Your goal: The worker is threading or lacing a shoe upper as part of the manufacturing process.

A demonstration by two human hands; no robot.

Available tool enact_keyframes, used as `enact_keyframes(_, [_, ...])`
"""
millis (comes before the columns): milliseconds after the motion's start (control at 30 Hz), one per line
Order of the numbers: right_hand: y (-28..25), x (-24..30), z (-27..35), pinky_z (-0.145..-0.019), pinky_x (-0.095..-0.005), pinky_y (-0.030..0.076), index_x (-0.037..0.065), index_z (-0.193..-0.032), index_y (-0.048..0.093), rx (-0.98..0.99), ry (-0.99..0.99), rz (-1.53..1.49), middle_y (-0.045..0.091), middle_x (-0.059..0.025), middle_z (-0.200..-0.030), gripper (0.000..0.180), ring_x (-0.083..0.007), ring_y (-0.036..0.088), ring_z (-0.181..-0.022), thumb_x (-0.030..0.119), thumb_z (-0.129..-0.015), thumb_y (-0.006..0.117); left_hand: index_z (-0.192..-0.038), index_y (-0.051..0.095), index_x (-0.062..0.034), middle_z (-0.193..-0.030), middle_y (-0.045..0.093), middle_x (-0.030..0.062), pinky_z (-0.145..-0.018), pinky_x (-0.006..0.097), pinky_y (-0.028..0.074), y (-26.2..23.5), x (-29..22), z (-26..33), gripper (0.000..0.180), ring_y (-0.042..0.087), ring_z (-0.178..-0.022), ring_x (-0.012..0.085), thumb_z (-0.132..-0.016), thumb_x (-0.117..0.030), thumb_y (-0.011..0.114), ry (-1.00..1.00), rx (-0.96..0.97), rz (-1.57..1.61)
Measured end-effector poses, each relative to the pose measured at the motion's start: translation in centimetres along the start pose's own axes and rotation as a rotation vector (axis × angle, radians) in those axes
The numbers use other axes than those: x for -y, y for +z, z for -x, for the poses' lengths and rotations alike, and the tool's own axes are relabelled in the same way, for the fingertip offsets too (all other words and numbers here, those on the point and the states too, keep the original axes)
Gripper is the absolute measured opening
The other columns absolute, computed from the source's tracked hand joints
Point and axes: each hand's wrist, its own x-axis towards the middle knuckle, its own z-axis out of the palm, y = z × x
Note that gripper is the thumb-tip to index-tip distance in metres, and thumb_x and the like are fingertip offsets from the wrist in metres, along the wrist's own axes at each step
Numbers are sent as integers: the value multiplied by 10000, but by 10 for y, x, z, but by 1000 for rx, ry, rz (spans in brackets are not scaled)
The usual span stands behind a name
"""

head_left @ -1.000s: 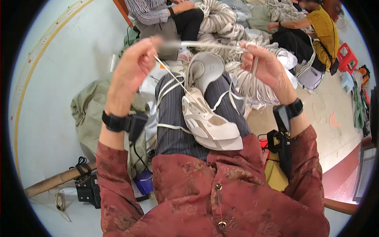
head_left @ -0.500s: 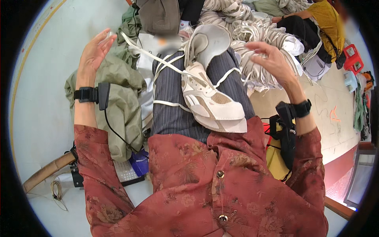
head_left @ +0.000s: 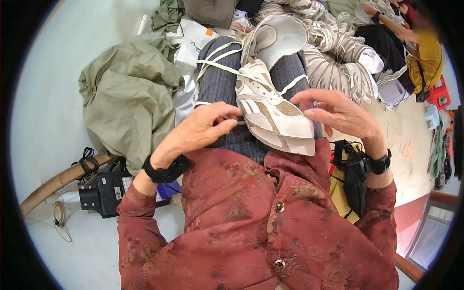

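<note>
A white and beige shoe upper [head_left: 270,111] lies on my lap, over dark striped trousers. A white lace [head_left: 215,60] runs from it in loose loops across my thighs. My left hand [head_left: 203,128] pinches the lace between thumb and fingers right at the shoe's left edge. My right hand [head_left: 340,113] hovers at the shoe's right side, thumb tip touching the upper, fingers apart and holding nothing. A grey shoe sole [head_left: 282,34] rests beyond my knees. Both wrists wear black bands.
An olive green cloth heap [head_left: 125,101] lies to the left, with a black device and cables [head_left: 104,191] and a wooden stick [head_left: 58,181] below it. A pile of white shoe uppers [head_left: 338,63] sits ahead. Another person in yellow [head_left: 425,53] sits upper right.
Both hands have come down from raised, spread positions to the shoe on my lap. The lace, stretched taut a second ago, now lies slack over my legs.
</note>
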Motion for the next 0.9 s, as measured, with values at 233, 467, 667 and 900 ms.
enact_keyframes(233, [15,-1,16,-715,-270,544,113,-1459,472,-37,-164,326,591,-56,-1200,734,-113,583,-1002,148,-802,797,-1118,669,2,-751,678,156,-664,367,527,13,-23,13,258,670,-683,258,-928,-163,611,48,121,-200])
enact_keyframes(467, [24,-1,13,-740,-302,527,25,-1314,588,-257,-239,119,680,-99,-1111,514,-168,638,-886,61,-821,730,-1409,524,-108,-1128,560,101,-791,335,520,20,-51,-3,638,605,-966,212,-821,-181,763,76,-263,-127])
enact_keyframes(667, [25,6,-8,-643,-260,503,-16,-1193,638,-505,-311,50,700,-77,-924,293,-88,600,-709,84,-919,659,-1373,568,-125,-1205,525,127,-897,380,487,31,-62,-32,685,534,-1116,281,-745,-257,808,292,-464,-466])
enact_keyframes(900, [27,3,-17,-577,-260,467,-10,-1151,665,-639,-318,46,666,-60,-845,254,-89,550,-627,95,-921,682,-1252,637,-82,-1216,562,109,-923,417,480,35,-69,-51,558,544,-1103,315,-724,-171,791,401,-507,-640])
